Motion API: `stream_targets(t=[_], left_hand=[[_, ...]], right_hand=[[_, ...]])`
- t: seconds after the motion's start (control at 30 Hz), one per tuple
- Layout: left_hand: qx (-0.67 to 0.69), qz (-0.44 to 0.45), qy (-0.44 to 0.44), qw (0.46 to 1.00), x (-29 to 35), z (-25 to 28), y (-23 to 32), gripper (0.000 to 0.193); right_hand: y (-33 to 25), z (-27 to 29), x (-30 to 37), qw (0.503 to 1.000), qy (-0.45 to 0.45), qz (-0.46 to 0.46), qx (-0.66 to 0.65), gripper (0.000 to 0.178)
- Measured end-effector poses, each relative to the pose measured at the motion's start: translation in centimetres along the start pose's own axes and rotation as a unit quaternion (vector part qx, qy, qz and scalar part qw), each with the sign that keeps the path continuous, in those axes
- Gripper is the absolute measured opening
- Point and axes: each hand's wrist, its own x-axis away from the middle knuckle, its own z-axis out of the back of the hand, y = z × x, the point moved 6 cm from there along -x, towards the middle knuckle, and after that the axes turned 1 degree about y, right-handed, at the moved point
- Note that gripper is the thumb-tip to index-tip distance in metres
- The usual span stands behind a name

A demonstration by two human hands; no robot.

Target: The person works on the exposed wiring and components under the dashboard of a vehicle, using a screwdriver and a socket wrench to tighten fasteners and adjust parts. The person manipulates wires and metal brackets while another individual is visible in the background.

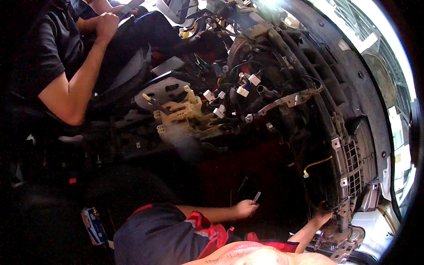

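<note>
My left hand (245, 209) is closed around a small shiny metal tool (256, 197), whose tip sticks up past the fingers; its exact kind is too small to make out. Out to the right, my right hand (323, 216) reaches to the end of the bare dashboard crossbar (340, 194), beside the metal end bracket (342, 240). Shadow hides those fingertips, so whether they grip anything does not show. A yellow wire with a small connector (306, 174) hangs from the crossbar above that hand.
A stripped car interior surrounds me. Loose white connectors (242, 91) and a beige plastic bracket (179, 115) fill the middle. At upper left sits another person (66, 57), holding a flat object. A blue and white package (93, 226) lies at lower left.
</note>
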Motion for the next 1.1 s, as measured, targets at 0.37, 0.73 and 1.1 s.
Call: stream_targets(t=[0.37,0.73,1.1], left_hand=[[-0.005,-0.008,0.012,1.0,-1.0,0.1,-1.0,0.028],[-0.032,-0.019,0.012,0.999,0.2,0.2,0.6,0.033],[-0.017,-0.021,0.004,1.0,-1.0,-0.2,-0.7,0.031]], right_hand=[[-1.5,-1.0,0.5,0.955,0.077,-0.112,-0.264,0.049],[3.9,-0.6,-0.6,0.92,0.059,-0.188,-0.339,0.051],[7.6,0.5,-1.0,0.929,0.066,-0.233,-0.278,0.047]])
